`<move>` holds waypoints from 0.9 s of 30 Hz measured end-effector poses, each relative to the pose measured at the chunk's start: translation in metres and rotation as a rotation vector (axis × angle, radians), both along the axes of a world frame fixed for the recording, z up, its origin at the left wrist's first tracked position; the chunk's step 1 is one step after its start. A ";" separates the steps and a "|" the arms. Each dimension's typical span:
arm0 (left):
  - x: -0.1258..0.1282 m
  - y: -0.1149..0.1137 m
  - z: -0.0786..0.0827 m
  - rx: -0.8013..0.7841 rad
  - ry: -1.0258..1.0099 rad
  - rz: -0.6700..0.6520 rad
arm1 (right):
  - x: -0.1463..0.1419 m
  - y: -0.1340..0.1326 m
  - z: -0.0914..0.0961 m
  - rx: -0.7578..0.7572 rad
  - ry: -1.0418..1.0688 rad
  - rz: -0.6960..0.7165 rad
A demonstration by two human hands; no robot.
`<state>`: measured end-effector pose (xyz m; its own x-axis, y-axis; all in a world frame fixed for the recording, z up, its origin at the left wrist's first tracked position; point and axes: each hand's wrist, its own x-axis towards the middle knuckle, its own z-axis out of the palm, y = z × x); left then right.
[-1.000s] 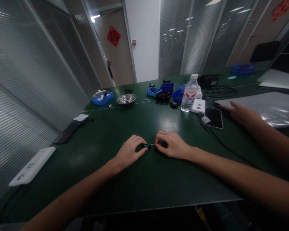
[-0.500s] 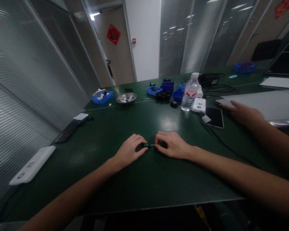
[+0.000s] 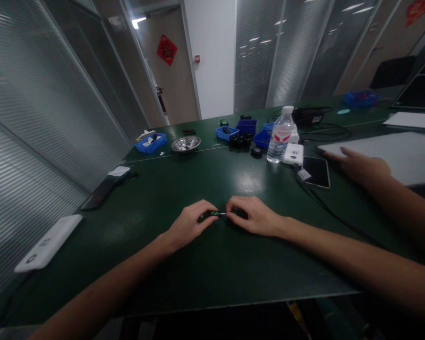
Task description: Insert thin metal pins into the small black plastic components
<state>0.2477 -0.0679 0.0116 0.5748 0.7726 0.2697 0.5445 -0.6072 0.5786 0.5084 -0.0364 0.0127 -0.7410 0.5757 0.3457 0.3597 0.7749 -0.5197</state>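
Observation:
Above the middle of the green table, my left hand (image 3: 191,221) pinches a small black stick-shaped tool with green markings (image 3: 214,213) between thumb and fingertips. A thin metal shaft (image 3: 222,214) runs from the tool's right end towards my right hand (image 3: 251,215). The thumb and forefinger of that hand are closed around the shaft's far end. Whatever sits at their tips is too small to make out. A dark gap shows inside the curl of my right fingers. Both hands rest low, close to the tabletop.
A co-worker's hand (image 3: 364,166) lies on a pale flat panel (image 3: 411,153) at right. Nearby are a phone (image 3: 316,172), white power bank (image 3: 293,154) and water bottle (image 3: 281,137). A metal bowl (image 3: 186,144) and blue baskets (image 3: 150,143) stand farther back; another white device (image 3: 48,243) lies left.
My two hands have drawn slightly closer together, so less of the metal shaft shows between them. The co-worker's hand and the pale panel have shifted a little.

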 end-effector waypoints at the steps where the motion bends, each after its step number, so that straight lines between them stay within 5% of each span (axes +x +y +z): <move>1: 0.000 0.000 -0.001 -0.007 0.005 0.004 | 0.000 0.000 0.000 -0.005 0.002 0.003; 17: -0.002 -0.007 0.001 0.101 -0.246 -0.017 | -0.004 -0.014 -0.001 -0.067 0.015 0.044; 27: -0.001 -0.006 0.002 0.121 -0.195 -0.032 | -0.005 -0.013 0.003 -0.058 -0.012 0.066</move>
